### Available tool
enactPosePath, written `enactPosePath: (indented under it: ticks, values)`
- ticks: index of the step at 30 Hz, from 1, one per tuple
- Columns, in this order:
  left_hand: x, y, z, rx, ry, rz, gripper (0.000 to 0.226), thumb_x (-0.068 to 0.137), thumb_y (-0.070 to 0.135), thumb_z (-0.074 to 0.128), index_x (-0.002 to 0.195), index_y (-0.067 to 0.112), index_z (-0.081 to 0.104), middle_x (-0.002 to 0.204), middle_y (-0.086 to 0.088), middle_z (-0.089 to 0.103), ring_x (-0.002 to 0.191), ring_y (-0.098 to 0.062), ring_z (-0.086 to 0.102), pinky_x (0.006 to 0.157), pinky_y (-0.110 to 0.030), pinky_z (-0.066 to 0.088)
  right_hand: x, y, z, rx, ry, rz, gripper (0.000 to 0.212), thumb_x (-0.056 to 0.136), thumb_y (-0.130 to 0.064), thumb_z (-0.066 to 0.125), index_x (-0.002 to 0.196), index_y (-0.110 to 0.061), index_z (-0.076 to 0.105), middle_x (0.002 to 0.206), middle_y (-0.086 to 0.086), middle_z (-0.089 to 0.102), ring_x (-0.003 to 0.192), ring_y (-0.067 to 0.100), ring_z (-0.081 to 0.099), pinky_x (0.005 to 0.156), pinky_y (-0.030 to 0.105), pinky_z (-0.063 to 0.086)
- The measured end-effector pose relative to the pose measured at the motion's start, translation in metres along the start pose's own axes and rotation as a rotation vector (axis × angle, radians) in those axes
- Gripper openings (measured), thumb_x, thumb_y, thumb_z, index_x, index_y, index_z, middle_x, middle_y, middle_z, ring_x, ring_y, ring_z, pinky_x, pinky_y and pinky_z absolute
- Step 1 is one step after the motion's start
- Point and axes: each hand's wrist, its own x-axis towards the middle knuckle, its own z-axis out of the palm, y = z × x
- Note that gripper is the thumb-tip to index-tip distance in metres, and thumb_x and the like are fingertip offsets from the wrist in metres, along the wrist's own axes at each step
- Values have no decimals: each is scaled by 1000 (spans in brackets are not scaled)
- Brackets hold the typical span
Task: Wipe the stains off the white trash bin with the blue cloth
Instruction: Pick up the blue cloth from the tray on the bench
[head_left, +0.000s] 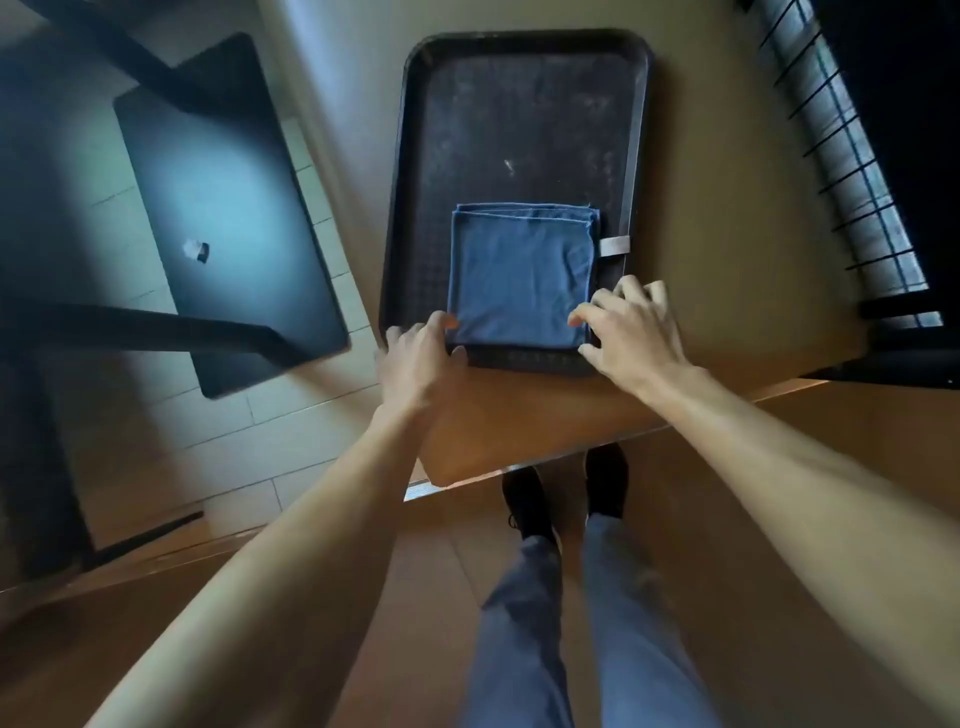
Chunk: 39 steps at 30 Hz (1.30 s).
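A folded blue cloth (522, 275) lies in the near half of a black tray (519, 104) on a wooden table. My left hand (418, 364) rests at the tray's near left corner, its fingertips touching the cloth's left edge. At the tray's near right corner my right hand (631, 332) has spread, slightly bent fingers touching the cloth's right edge. Neither hand holds anything. No white trash bin is in view.
The wooden table (727, 260) ends just in front of my feet. A small grey tag (614, 246) sticks out beside the cloth. A dark chair (228, 208) stands on the tiled floor at left. A black railing (852, 156) runs along the right.
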Motion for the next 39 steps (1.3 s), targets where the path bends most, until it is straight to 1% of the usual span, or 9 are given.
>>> enactPosePath:
  ticks: [5,13,20,23,26,30,33,36,39]
  values:
    - [10,6,13,67,50,-36,37,95,31,63,132,34,59,127,-4,64,124,-31,49,101,-45,39,3,4,11,-27,54,-9,26,85,-30,78,110,-23,77,105,-2,72,107,28,53,90,45,29]
    - [8,4,9,22,124,13,33,99,23,59,131,25,68,124,-7,66,118,-31,51,89,-42,44,-10,5,7,32,177,-23,18,96,-24,65,107,-16,78,102,2,74,102,31,57,85,46,35]
    - [-23,-3,-30,-101,198,97,25,105,30,51,125,23,64,125,-6,53,118,-30,48,82,-43,47,-30,-9,-31,214,277,0,13,95,-16,67,105,-11,74,104,6,70,98,34,60,76,45,50]
    - [-42,-9,-49,-174,265,165,23,105,28,53,124,21,65,126,-4,55,115,-28,50,82,-40,48,-40,-16,-55,308,322,2,10,95,-14,66,103,-11,73,104,5,68,95,30,60,75,38,51]
    - [-67,-16,-69,-268,343,245,20,105,25,52,121,18,64,122,-2,58,108,-24,50,86,-40,49,-55,-21,-86,401,326,-20,9,96,-13,65,103,-13,71,103,0,66,96,24,60,75,30,44]
    - [-111,-21,-94,-430,434,292,13,107,22,49,115,20,59,116,1,61,101,-7,45,86,-29,45,-86,-35,-126,540,283,-29,8,98,-14,62,103,-17,68,104,-5,63,97,16,60,78,27,48]
    - [-152,-20,-118,-587,484,281,10,108,27,46,112,24,55,105,3,63,94,-15,59,79,-32,49,-115,-55,-161,690,285,-30,8,101,-27,56,104,-32,62,99,-13,64,90,5,62,70,10,45]
    - [-195,-17,-147,-711,519,292,7,108,34,44,111,31,49,96,5,63,80,-6,60,66,-22,50,-145,-79,-197,806,330,-20,10,99,-43,48,102,-41,57,92,-16,67,85,2,63,66,10,47]
    - [-228,-15,-178,-796,624,327,15,107,41,43,110,30,52,88,17,60,80,1,61,59,-11,43,-167,-103,-230,939,386,-58,10,99,-44,47,104,-42,56,95,-16,64,84,4,62,68,10,47]
